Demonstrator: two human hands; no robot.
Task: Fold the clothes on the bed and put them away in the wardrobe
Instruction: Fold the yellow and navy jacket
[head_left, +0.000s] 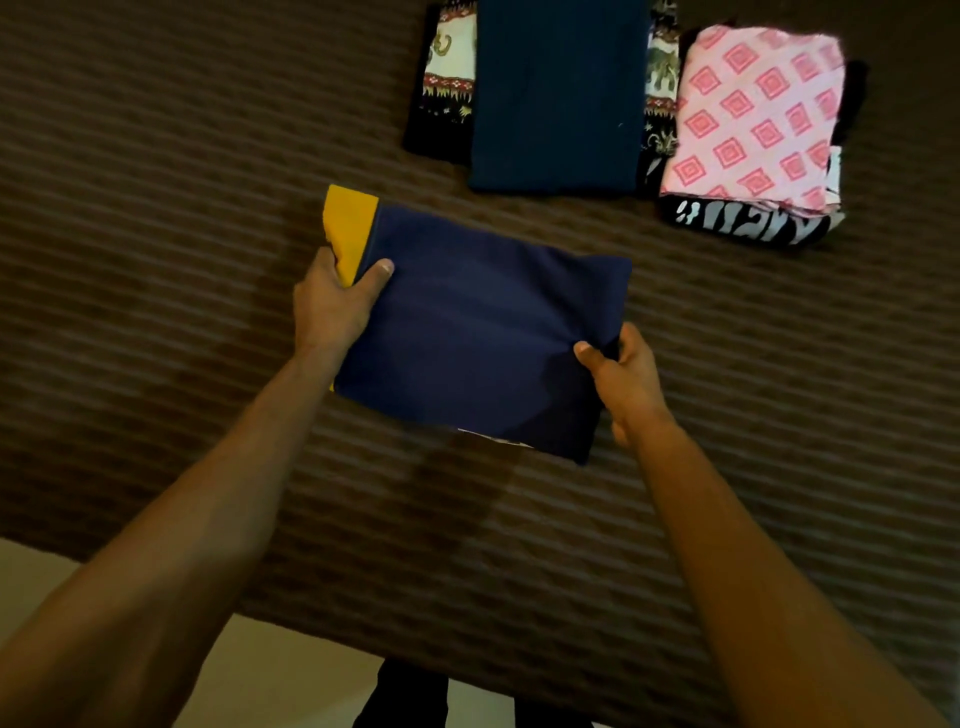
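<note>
Folding looks nearly done. The navy garment (478, 332), folded to a rectangle with a yellow band at its left end, sits mid-frame on the bed (156, 208). Left hand (332, 301) grips its left edge, right hand (618, 374) pinches the lower right corner. Likely next: carry it to the stacks, navy pile (558, 93) and pink pile (758, 114), upper right. Open bedspread lies left; bed edge runs near the bottom of frame. Wardrobe not in view.
</note>
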